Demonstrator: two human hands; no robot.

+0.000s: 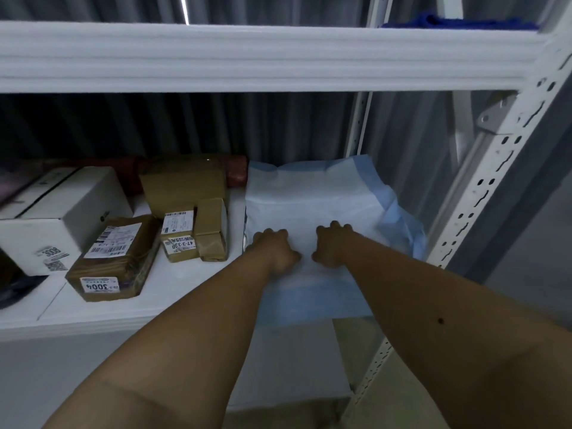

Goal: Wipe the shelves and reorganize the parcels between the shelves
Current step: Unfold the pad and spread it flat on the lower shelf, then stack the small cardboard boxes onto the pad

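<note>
You're wiping: left hand (274, 247) & right hand (331, 243), fingers curled, seemingly gripping blue-white cloth (309, 193); next, sweep toward parcels (192, 212).

I have both bare arms stretched forward, forearms running up from the lower corners and converging. My left hand (274, 247) lies knuckles up, fingers curled under. My right hand (332, 243) sits just beside the left hand, apart from it, fingers likewise curled down, thumb tucked inward.

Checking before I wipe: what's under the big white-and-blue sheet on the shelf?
The white-and-blue sheet lies on the white shelf, both hands pressing it. Whatever it covers is hidden.
</note>
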